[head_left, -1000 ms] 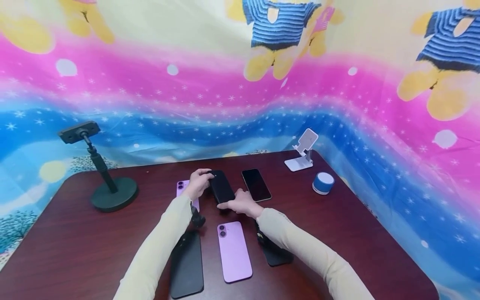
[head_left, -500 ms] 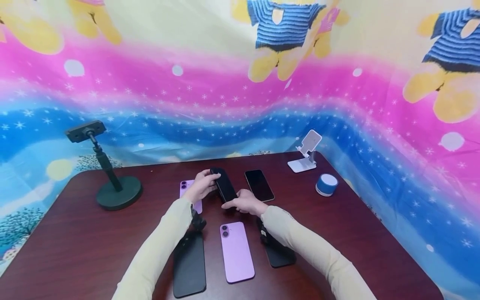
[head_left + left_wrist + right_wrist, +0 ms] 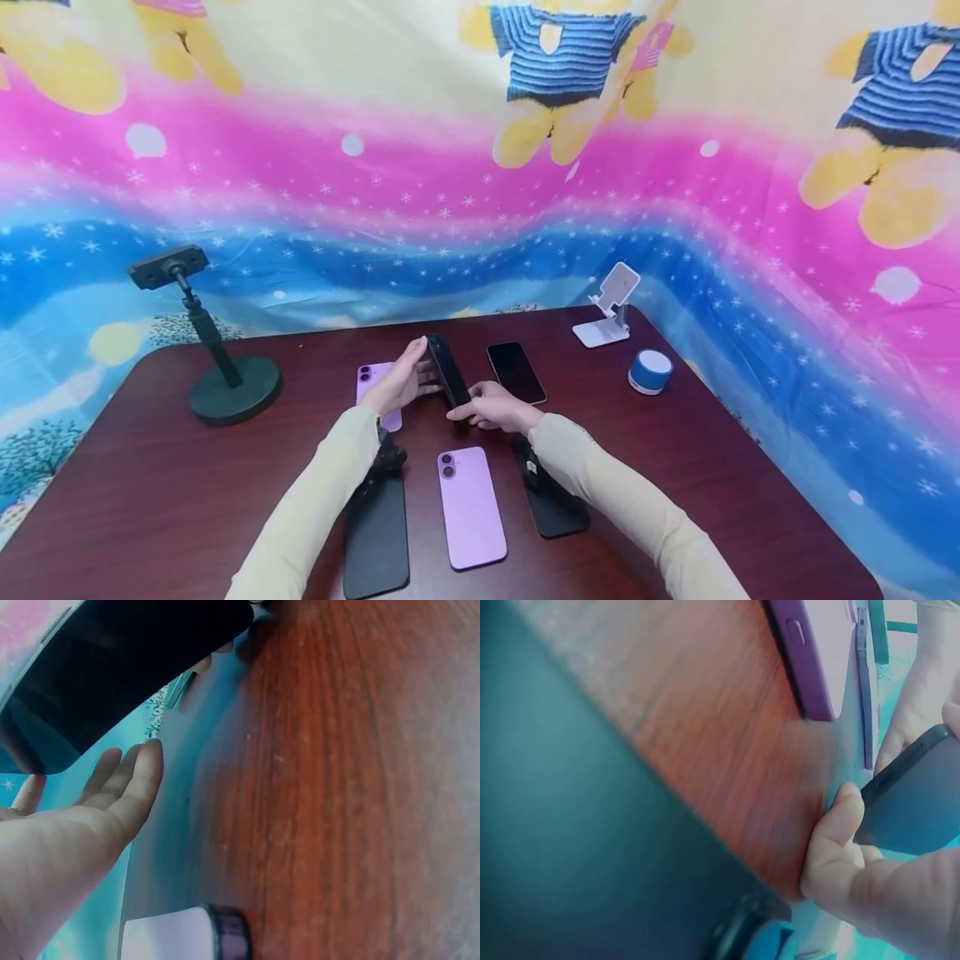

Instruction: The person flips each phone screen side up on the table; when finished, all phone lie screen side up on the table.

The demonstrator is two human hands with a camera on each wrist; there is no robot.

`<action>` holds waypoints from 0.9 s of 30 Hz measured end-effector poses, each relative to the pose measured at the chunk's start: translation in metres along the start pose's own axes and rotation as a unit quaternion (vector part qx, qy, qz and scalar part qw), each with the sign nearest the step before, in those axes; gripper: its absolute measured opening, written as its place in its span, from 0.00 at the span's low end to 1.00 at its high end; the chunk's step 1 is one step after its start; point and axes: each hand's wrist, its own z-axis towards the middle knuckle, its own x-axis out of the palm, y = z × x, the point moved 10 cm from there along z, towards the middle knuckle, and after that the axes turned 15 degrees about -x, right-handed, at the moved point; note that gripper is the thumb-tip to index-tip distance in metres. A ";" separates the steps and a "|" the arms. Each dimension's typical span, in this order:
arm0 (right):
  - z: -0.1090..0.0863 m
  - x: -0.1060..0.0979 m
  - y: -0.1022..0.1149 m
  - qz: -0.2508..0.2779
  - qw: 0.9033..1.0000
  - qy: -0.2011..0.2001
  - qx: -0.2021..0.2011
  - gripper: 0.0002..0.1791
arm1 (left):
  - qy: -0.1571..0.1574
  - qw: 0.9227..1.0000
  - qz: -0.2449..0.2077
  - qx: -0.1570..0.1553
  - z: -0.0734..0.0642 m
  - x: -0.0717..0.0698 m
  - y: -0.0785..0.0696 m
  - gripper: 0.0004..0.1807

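Note:
A black smartphone [image 3: 448,371] is held tilted on its long edge above the table, its narrow side showing in the head view. At its far end my left hand [image 3: 397,379] grips a corner; the left wrist view shows several fingers [image 3: 142,780] stretched out below the dark glass. My right hand [image 3: 498,408] pinches the near end, thumb along the edge. Under the left hand lies a purple phone [image 3: 366,379], partly covered. Another black phone [image 3: 517,371] rests face up beyond the right hand. A second purple phone [image 3: 472,508] lies camera side up nearer me.
Two dark phones lie beneath the forearms, one at left [image 3: 377,533] and one at right [image 3: 555,508]. A dark green phone stand [image 3: 234,390] rises at far left. At far right are a white folding stand [image 3: 603,331] and a blue-and-white cylinder [image 3: 650,372]. Patterned cloth backs the table.
The held smartphone has turned from showing its broad face to nearly edge-on. My left thumb has shifted from its face to the corner, and the left fingers have spread. The other phones stay put.

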 end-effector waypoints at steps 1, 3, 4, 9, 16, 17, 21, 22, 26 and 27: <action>0.000 0.000 0.000 0.000 1.000 0.004 -0.003 0.30 | 0.005 1.000 0.004 0.002 -0.001 0.001 0.000 0.26; 0.001 0.001 0.000 0.008 1.000 0.011 -0.009 0.28 | 0.017 1.000 0.005 0.007 -0.002 0.005 -0.001 0.23; 0.001 0.002 0.000 0.011 1.000 0.014 -0.012 0.27 | 0.021 1.000 0.006 0.011 -0.003 0.007 -0.001 0.21; 0.002 0.001 0.002 0.006 0.999 0.032 -0.026 0.29 | 0.011 1.000 0.000 0.024 -0.004 0.011 -0.004 0.22; 0.004 -0.014 0.018 -0.131 0.990 0.002 -0.057 0.34 | -0.020 1.000 -0.013 0.019 -0.004 0.008 -0.003 0.33; 0.005 -0.016 0.023 -0.146 0.987 -0.010 -0.069 0.34 | -0.022 1.000 -0.013 0.018 -0.004 0.008 -0.003 0.34; 0.009 -0.023 0.045 -0.161 0.976 -0.064 -0.132 0.27 | -0.032 0.999 -0.009 0.015 -0.004 0.009 -0.003 0.38; 0.010 -0.025 0.050 -0.157 0.974 -0.078 -0.143 0.26 | -0.034 0.999 -0.009 0.014 -0.004 0.009 -0.003 0.38; 0.009 -0.030 0.063 -0.157 0.964 -0.128 -0.170 0.20 | -0.052 0.999 -0.010 0.010 -0.004 0.011 -0.004 0.38; 0.009 -0.030 0.065 -0.159 0.963 -0.137 -0.171 0.19 | -0.057 0.998 -0.013 0.009 -0.004 0.010 -0.004 0.37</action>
